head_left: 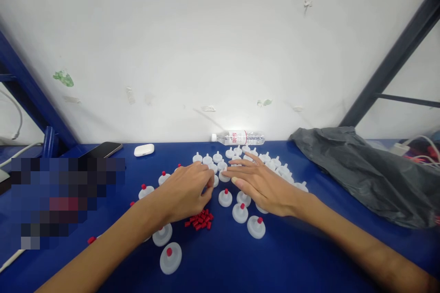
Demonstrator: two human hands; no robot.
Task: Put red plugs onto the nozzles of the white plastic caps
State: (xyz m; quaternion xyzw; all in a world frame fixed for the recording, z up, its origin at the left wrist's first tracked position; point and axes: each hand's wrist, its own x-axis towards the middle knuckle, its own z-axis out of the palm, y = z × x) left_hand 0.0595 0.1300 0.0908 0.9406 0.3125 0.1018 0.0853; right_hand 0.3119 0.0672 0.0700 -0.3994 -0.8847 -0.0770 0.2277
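Many white plastic discs with a thin nozzle, like funnels or filter caps, stand on the blue table. Uncapped ones [217, 157] cluster at the back, beyond both hands. Others nearer me wear a red cap, such as one capped disc [225, 198] between my hands. My left hand [190, 187] is curled with its fingertips turned down, hiding whatever they may hold. Just below it lies a pile of loose red caps [201, 220]. My right hand [263, 185] reaches over the right-hand discs, palm down, fingers stretched out and apart. Its fingertips are close to the uncapped discs.
A clear plastic bottle [239, 137] lies against the wall. On the left are a white earphone case [144, 149] and a phone [105, 149]. A dark grey plastic bag [364, 178] covers the right side. Blue metal frame posts [27, 87] stand at the left edge.
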